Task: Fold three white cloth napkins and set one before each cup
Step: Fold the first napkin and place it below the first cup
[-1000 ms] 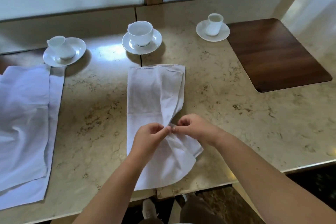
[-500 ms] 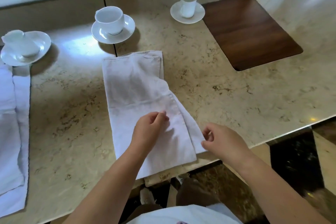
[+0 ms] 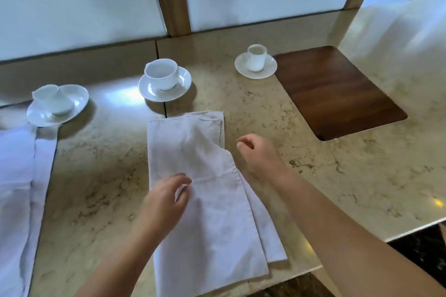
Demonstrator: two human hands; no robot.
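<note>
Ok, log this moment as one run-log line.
step: folding middle napkin | left hand: resting on it | right hand: beside it, empty | right cup: no napkin

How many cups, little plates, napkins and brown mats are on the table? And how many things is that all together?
Cups: 3, left, middle, right
Saucers: 3, left, middle, right
White napkins: 2, middle, left
Brown mats: 1
Total: 9
</note>
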